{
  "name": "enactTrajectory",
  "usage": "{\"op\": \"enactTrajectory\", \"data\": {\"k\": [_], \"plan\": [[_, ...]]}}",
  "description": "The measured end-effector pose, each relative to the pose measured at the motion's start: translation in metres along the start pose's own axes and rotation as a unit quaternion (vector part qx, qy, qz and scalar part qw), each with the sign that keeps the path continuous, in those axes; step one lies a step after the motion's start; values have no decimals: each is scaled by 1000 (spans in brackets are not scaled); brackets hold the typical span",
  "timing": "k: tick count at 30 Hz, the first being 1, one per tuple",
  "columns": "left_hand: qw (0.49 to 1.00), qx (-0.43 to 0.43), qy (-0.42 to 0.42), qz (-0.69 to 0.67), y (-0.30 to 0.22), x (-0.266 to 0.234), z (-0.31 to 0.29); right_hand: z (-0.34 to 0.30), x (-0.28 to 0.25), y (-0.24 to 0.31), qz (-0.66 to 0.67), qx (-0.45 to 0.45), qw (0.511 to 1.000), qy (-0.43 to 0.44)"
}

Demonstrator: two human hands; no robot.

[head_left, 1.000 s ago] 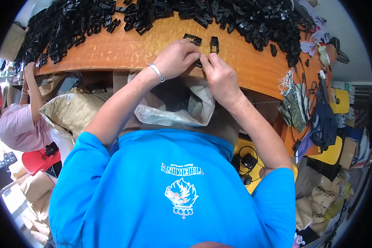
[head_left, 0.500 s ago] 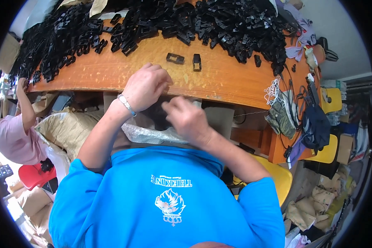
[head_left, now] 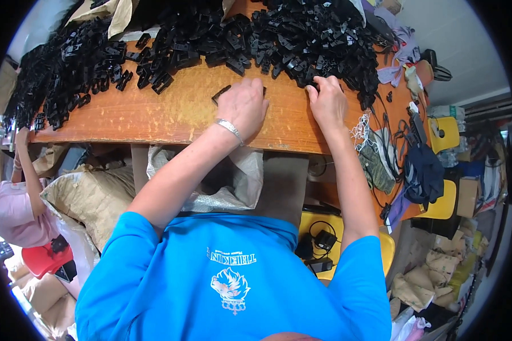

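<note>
My left hand (head_left: 242, 107) lies over two loose black plastic parts on the wooden table, its fingers curled down round one of them. The end of one black plastic part (head_left: 219, 94) sticks out on its left, and a dark edge shows by the fingertips on its right. At the front edge of the pile of black plastic parts (head_left: 182, 42), my right hand (head_left: 328, 105) has thumb and forefinger closed on a small black part, mostly hidden among the others. Each part looks like a small rectangular frame or clip.
Below the edge of the table (head_left: 153, 122) hangs an open whitish woven sack (head_left: 242, 196) in front of me. Brown sacking (head_left: 91, 199) lies to the left, near a person in a pink top (head_left: 23, 207). Cables, gloves and cloths (head_left: 424, 176) crowd the table's right end. Yellow chairs (head_left: 441, 199) stand beyond.
Both hands have moved from above the sack up onto the table. The left now covers the loose parts; the right has reached the pile. The view has shifted slightly.
</note>
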State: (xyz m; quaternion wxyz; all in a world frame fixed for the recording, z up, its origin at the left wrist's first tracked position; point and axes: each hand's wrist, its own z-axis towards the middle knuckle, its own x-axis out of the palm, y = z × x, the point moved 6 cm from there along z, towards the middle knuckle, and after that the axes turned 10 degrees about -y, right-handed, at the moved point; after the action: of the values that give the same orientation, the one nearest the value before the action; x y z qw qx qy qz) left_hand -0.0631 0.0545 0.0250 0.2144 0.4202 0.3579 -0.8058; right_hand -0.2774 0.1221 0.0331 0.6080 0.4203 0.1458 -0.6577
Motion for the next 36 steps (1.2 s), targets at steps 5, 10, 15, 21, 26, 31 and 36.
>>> {"op": "enactTrajectory", "data": {"k": [5, 10, 15, 21, 26, 31, 36], "plan": [[999, 34, -30, -5, 5, -2, -4, 23, 20, 11, -132, -18, 983, 122], [995, 55, -53, -57, 8, -8, -13, 9, 6, 16, -104, -18, 984, 146], [983, 78, -62, -155, 14, -20, -24, -28, 2, 9, 108, 94, 969, 199], [972, 73, -67, -212, 19, -19, -26, -42, 2, 13, 127, 100, 969, 186], [984, 18, -23, -174, 21, -18, -28, -49, -11, 34, 139, 95, 963, 209], [985, 41, -46, -159, 17, -33, -40, -53, -22, 51, 150, 31, 976, 153], [989, 26, -45, -138, 24, -41, -56, -59, -29, 99, 239, -9, 959, 152]]}}
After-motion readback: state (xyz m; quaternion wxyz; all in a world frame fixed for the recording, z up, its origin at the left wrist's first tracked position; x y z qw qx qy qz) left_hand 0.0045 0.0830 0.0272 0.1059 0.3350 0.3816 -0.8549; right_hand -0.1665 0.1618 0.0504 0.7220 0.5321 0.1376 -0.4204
